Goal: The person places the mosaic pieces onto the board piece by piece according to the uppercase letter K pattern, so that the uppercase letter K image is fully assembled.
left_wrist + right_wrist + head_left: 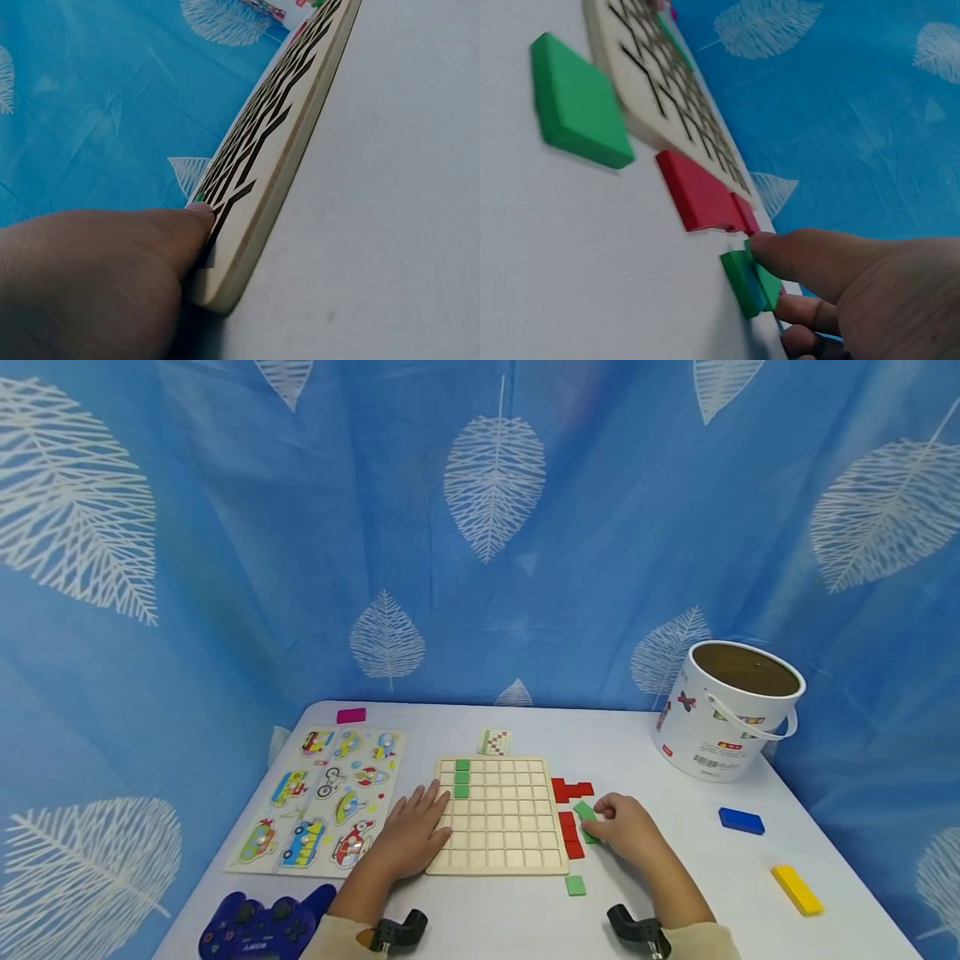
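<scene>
A wooden grid board (498,870) lies on the table, with three green tiles (462,778) in one column near its upper left. My left hand (412,831) rests with extended fingers on the board's left edge; in the left wrist view its thumb (196,211) presses the frame near a corner. Right of the board, my right hand (626,831) pinches a green tile (768,283) between thumb and fingers. Another green tile (742,281) lies right beside it. Red tiles (570,835) sit between that hand and the board. A single green tile (575,885) lies nearer the front.
A small pattern card (495,742) lies behind the board. Left are a vehicle picture board (315,802), a magenta block (351,716) and a blue game controller (262,927). At right stand a white bucket (705,735), a blue block (741,821) and a yellow block (797,890).
</scene>
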Tool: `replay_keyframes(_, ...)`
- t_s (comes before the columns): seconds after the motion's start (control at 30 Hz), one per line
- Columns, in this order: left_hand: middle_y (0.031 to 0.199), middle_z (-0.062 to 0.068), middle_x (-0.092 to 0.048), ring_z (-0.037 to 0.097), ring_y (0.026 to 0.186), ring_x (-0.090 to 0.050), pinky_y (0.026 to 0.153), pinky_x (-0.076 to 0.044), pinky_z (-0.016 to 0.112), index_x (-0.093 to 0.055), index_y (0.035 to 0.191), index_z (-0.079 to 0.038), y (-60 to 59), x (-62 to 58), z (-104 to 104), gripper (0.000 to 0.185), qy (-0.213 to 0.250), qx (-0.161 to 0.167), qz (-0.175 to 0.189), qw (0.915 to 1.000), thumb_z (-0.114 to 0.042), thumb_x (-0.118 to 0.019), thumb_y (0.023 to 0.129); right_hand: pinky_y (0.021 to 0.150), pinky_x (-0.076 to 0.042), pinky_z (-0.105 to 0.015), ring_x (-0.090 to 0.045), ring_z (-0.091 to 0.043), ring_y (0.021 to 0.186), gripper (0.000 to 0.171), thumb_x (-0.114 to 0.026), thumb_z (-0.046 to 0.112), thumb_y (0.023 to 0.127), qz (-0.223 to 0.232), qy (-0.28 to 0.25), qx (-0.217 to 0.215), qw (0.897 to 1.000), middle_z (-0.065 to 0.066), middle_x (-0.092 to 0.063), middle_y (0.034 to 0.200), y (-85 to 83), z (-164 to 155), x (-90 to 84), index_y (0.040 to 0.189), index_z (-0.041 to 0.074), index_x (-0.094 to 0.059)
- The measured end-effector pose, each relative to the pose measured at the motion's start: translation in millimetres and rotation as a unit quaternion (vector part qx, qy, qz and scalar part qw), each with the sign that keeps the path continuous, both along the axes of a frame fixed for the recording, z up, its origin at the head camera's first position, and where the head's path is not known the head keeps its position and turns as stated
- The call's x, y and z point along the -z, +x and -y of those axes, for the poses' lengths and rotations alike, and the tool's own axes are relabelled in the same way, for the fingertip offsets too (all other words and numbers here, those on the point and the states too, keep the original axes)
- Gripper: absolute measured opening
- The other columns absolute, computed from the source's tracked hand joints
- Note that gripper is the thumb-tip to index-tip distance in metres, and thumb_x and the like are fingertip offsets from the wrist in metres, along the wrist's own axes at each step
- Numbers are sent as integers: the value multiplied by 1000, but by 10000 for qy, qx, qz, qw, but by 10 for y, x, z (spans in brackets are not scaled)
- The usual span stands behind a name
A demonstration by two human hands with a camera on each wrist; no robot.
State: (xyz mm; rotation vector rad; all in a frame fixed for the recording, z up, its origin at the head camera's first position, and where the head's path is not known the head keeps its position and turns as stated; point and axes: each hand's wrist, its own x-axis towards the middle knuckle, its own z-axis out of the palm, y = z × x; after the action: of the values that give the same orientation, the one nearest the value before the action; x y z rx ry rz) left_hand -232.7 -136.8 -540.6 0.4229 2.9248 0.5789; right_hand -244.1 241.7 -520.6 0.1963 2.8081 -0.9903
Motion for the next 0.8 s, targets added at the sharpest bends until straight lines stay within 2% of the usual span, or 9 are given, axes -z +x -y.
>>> replay_keyframes(0.2,175,10,-22,36,162,-17,129,-14,61,-38,163,-14,25,-24,-11,65,72,27,-24,10000,-42,-53,107,73,-50,-36,-54,-26,92,30,-82,27,88,-198,242,185,9993,-11,-59,97,25,63,-1,103,6,-66)
replay_keyframes(0.3,175,10,-22,36,162,-17,129,-14,60,-37,164,-14,26,-27,-11,65,99,9,-51,9999,-42,-53,107,74,-51,-39,-56,-26,89,24,-77,22,89,-318,232,303,9988,-11,-61,96,25,79,-18,102,4,-68)
replay_keyframes(0.43,175,9,-21,36,162,-17,130,-13,60,-37,164,-15,50,-14,11,65,91,-30,0,10000,-43,-52,107,87,-58,-48,-60,-26,97,27,-74,18,92,-432,39,280,9987,-12,-68,107,49,141,-22,114,2,-72)
replay_keyframes(0.5,175,9,-21,36,162,-17,130,-13,60,-37,164,-14,62,-6,25,65,82,-30,13,10000,-43,-52,107,89,-60,-46,-60,-25,99,31,-75,18,93,-470,-118,217,9986,-12,-69,114,64,238,-54,120,4,-73)
replay_keyframes(0.57,175,9,-21,36,162,-17,130,-14,60,-38,164,-15,65,0,32,65,76,-21,-25,10000,-43,-53,107,89,-61,-44,-61,-23,101,34,-75,19,94,-611,-213,76,9979,-10,-70,121,67,399,-101,126,7,-72)
replay_keyframes(0.67,176,8,-20,35,162,-16,130,-14,59,-36,164,-16,37,5,23,66,23,-4,-70,10000,-44,-52,107,82,-61,-38,-64,-19,98,34,-78,18,94,-880,-432,-270,9948,-5,-71,119,38,758,-188,127,12,-73)
replay_keyframes(0.8,176,8,-20,35,162,-16,130,-13,59,-36,164,-16,2,11,-6,65,28,41,-63,10000,-44,-51,107,79,-59,-34,-67,-14,95,27,-80,18,92,-1127,-843,-948,9855,2,-72,110,-37,1287,-151,119,17,-74)
